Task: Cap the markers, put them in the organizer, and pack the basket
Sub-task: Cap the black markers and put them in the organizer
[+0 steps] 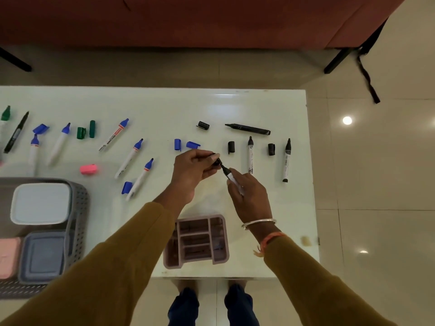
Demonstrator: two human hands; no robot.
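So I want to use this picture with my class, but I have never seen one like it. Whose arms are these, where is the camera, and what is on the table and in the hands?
There is no machine here. A person wears one camera on the head, looking down at their own arms. The left hand holds a black cap, and the right hand holds an uncapped black marker, its tip pointing at the cap. On the white table lie loose blue markers, black markers and caps. A pink organizer sits near the person, and a grey basket with lidded boxes stands at the left.
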